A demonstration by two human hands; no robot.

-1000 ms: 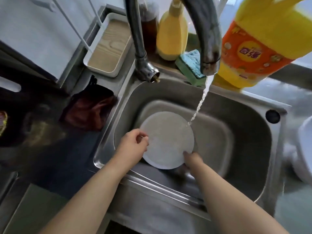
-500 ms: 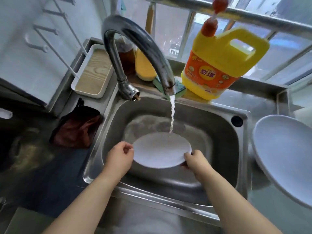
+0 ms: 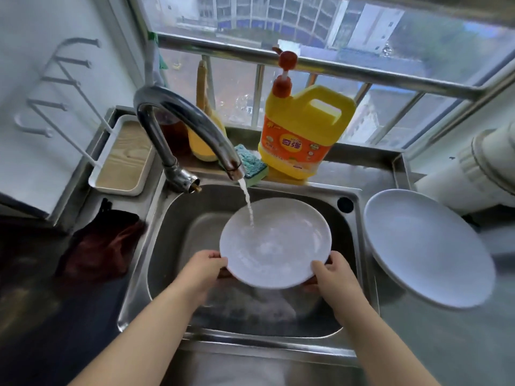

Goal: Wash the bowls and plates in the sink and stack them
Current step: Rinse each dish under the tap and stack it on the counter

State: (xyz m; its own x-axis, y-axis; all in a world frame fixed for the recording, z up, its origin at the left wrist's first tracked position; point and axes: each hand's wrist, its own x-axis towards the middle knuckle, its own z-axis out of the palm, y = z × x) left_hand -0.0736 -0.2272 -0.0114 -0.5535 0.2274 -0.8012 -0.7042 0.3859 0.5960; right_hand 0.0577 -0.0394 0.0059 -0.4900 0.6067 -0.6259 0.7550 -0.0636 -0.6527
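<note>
Both hands, the left hand [image 3: 204,267] and right hand [image 3: 333,273], hold the white plate [image 3: 276,242] between them under the running water [image 3: 248,200] (rinsing, I think), and next it likely goes on the clean plate [image 3: 426,246] right of the hands.

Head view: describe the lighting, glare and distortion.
Head view: daylight enters through the barred window; soft glare shines on the curved chrome faucet and the stainless steel sink rim; wide-angle distortion bends the rail and stretches the white plate on the counter; the dark counter at left is underexposed.
</note>
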